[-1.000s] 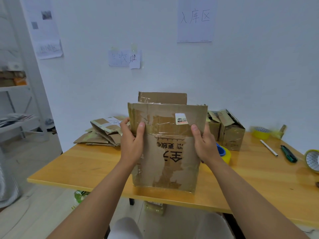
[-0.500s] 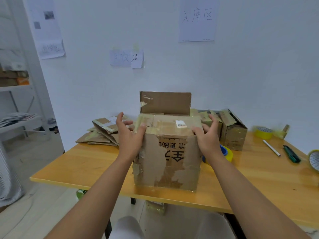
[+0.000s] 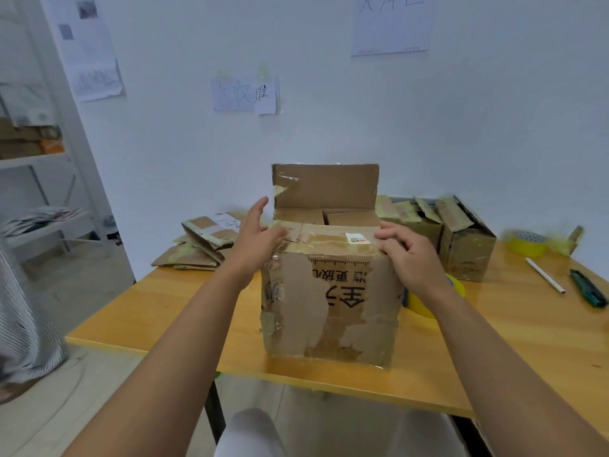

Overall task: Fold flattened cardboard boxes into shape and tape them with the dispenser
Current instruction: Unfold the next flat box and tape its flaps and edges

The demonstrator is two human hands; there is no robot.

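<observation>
A worn brown cardboard box point(image 3: 333, 301) with torn print on its front stands upright on the wooden table point(image 3: 164, 311). Its near top flap is folded down flat; the far flap point(image 3: 324, 186) still stands up. My left hand point(image 3: 255, 237) is at the box's top left corner with fingers spread and the thumb on the near flap. My right hand point(image 3: 407, 250) rests on the top right corner, fingers loosely bent over the flap. A yellow tape roll with a blue core point(image 3: 456, 286) lies right behind my right hand, mostly hidden.
Flattened boxes point(image 3: 201, 244) are piled at the table's back left. Two assembled boxes point(image 3: 461, 239) stand at the back right. Another yellow tape roll point(image 3: 527, 244), a white pen point(image 3: 545, 275) and a green cutter point(image 3: 590, 288) lie at the far right. A shelf stands on the left.
The near flap, upright a second ago in both hands' grip, has been pushed down flat onto the box. Both hands have loosened and now sit at its top corners.
</observation>
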